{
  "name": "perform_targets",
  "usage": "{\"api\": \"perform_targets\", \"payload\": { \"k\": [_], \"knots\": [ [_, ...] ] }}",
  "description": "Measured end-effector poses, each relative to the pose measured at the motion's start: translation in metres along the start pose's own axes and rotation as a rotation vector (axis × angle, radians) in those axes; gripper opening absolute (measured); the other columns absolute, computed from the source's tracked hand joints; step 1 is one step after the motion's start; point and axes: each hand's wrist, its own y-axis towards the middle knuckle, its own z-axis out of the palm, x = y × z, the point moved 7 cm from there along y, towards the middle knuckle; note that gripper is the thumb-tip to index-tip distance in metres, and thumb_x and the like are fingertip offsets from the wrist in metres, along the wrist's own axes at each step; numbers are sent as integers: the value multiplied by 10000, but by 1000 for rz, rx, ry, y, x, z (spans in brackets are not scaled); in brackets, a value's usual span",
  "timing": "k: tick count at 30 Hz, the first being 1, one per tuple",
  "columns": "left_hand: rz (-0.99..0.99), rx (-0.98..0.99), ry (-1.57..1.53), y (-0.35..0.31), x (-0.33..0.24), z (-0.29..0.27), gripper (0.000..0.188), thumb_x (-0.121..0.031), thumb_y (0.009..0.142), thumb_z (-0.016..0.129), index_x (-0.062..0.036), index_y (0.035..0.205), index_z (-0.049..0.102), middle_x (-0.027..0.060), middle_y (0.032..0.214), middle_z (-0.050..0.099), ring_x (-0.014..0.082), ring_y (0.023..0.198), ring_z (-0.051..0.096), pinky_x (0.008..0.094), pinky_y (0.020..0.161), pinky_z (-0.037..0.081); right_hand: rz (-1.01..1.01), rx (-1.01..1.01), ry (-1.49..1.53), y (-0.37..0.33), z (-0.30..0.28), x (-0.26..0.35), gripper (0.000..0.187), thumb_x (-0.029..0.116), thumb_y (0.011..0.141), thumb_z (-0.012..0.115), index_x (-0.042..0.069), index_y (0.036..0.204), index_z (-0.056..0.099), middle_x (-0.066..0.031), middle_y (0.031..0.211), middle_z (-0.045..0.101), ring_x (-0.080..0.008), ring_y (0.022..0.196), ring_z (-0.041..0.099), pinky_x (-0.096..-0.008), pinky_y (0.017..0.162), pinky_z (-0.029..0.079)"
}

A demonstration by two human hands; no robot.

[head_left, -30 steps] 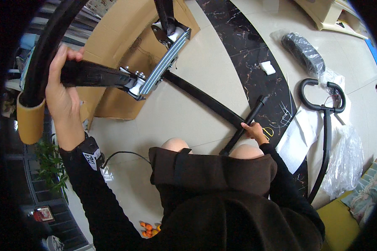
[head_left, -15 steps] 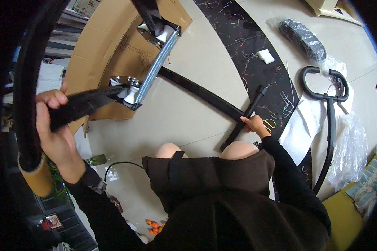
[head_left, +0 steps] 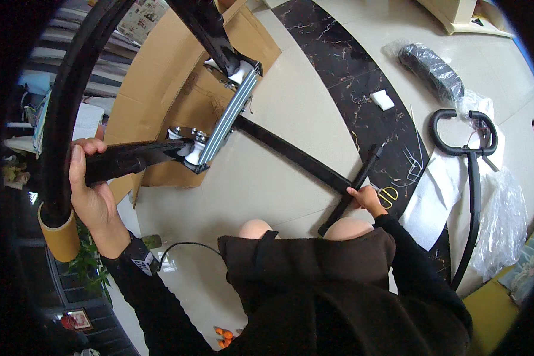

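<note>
A large black metal frame (head_left: 293,153) stands tilted in front of me. It has white rollers (head_left: 194,153) and a grey ridged crosspiece (head_left: 228,121) between two tubes. On the left, my left hand (head_left: 98,199) is wrapped around one black tube, close to a curved black tube with a tan cap (head_left: 59,234) at its end. My right hand (head_left: 366,200) grips the black foot bar (head_left: 365,169) where it meets the long beam, just in front of my knees. The fingers of both hands are partly hidden by the tubes.
An opened cardboard box (head_left: 154,71) lies behind the frame. To the right are yellow-handled scissors (head_left: 387,197), a white foam block (head_left: 382,100), wire ties (head_left: 413,166), a black handlebar (head_left: 471,178), a wrapped black part (head_left: 431,71) and clear plastic (head_left: 504,222).
The view has shifted, so the floor and objects sit slightly lower and farther right. Both hands keep their hold on the frame, which moves little against the box.
</note>
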Motion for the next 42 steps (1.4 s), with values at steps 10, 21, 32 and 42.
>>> {"api": "perform_targets", "payload": {
  "k": [10, 21, 32, 42],
  "knots": [
    [38, 1, 35, -7, -5, 3, 147, -180, 978, 548, -39, 941, 566, 38, 863, 546, 172, 898, 583, 557, 1190, 294, -66, -38, -58, -11, -6, 14, 706, 655, 908, 576, 7, 664, 717, -103, 592, 691, -210, 565, 701, -356, 624, 570],
    [48, 57, 24, -5, -3, -1, 177, -190, 983, 556, -20, 936, 567, 49, 890, 546, 186, 922, 565, 558, 1198, 278, 41, 10, 105, -5, 3, 1, 693, 631, 910, 602, -12, 669, 696, -125, 609, 693, -206, 530, 696, -329, 549, 562],
    [47, -34, -8, -8, -1, -7, 141, -170, 953, 577, -31, 943, 593, 58, 846, 585, 185, 874, 606, 571, 1137, 363, 25, 0, 205, -8, 4, 2, 672, 600, 906, 632, -33, 696, 708, -142, 622, 696, -225, 535, 700, -339, 543, 574],
    [59, 26, 39, -11, 2, -7, 181, -211, 972, 548, -37, 933, 582, 62, 866, 571, 182, 910, 592, 551, 1154, 345, 33, 22, 218, -5, 7, -2, 623, 564, 899, 671, -32, 718, 686, -130, 618, 689, -208, 525, 695, -310, 462, 541]
  ]
}}
